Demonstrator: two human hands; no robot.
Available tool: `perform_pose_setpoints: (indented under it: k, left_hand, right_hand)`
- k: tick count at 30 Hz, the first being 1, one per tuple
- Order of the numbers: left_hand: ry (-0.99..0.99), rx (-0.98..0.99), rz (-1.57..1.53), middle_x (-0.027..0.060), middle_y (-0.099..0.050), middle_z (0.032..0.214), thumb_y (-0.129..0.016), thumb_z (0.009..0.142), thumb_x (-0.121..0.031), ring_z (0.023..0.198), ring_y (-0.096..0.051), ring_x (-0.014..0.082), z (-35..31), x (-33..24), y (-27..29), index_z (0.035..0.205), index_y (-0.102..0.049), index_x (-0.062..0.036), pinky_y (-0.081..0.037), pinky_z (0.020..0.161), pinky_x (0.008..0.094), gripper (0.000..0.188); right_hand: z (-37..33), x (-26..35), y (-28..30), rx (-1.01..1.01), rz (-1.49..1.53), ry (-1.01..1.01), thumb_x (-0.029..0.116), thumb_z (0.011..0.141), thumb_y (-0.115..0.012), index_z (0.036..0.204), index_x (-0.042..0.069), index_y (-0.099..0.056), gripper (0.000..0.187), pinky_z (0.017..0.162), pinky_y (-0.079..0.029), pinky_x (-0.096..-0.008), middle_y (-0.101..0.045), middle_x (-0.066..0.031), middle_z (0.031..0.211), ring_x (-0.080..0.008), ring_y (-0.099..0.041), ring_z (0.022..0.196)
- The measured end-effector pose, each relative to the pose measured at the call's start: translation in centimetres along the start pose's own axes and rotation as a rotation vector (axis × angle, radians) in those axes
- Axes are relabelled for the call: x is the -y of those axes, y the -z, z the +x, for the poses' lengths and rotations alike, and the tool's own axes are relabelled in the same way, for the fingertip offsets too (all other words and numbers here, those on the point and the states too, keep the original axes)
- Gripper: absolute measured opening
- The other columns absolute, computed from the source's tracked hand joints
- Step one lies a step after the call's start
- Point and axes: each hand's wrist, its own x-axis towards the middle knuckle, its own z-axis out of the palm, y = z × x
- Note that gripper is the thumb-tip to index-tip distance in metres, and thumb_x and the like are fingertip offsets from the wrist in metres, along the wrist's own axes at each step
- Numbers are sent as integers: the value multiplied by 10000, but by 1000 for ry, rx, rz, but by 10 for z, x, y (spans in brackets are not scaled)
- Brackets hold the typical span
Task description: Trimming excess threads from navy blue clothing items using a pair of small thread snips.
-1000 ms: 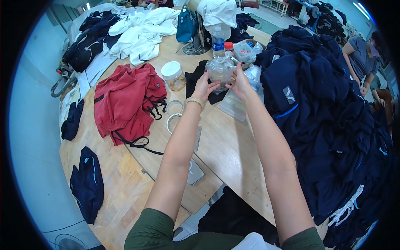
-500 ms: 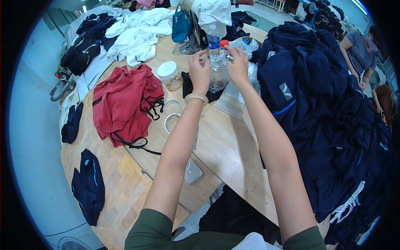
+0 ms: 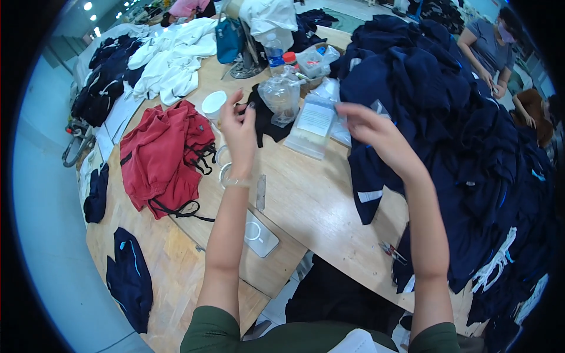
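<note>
My left hand (image 3: 238,126) is raised over the table with fingers loosely bent and apart, and I see nothing in it. It is nearest a jar with a white lid (image 3: 213,104) and a piece of black cloth (image 3: 268,126). My right hand (image 3: 372,130), slightly blurred, has its fingers stretched toward the left and appears to hold nothing. It hovers between a clear plastic bag with a printed label (image 3: 313,120) and a large heap of navy garments (image 3: 412,82). A crumpled clear plastic bag (image 3: 280,97) stands between the two hands, farther off.
Red garments (image 3: 162,156) with black cords lie left. Tape rolls (image 3: 223,174), a metal strip (image 3: 261,193), a phone (image 3: 260,236) and snips (image 3: 393,253) are nearer me. A water bottle (image 3: 274,52) and teal bag (image 3: 229,41) stand behind. Another person (image 3: 488,50) is far right.
Both hands have drawn back from beside the bottle and plastic bags and moved apart, left hand leftward, right hand rightward. The view has shifted, and the snips now show.
</note>
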Motion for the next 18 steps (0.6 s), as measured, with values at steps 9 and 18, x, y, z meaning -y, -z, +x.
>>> perform_pose_setpoints:
  k: [9,18]
  left_hand:
    - [673,1157,-468,65,-628,953,-570,855,-167,862,-587,127,-154,-79,88,1142,-597,-7,-461,792,250,329]
    - [127,2138,-308,116,-465,1290,-526,937,-314,1201,-435,248,-335,-115,60,1314,-517,-169,-334,1011,349,404]
  right_hand:
    - [-308,12,31,-178,188,-682,60,880,-521,1255,-11,-503,382,762,-478,-260,-650,-98,921,-123,-613,811]
    - [-453,-6,-105,125,138,-812,110,843,-613,1279,25,-485,462,956,-396,-285,-521,-96,1283,-191,-490,1192]
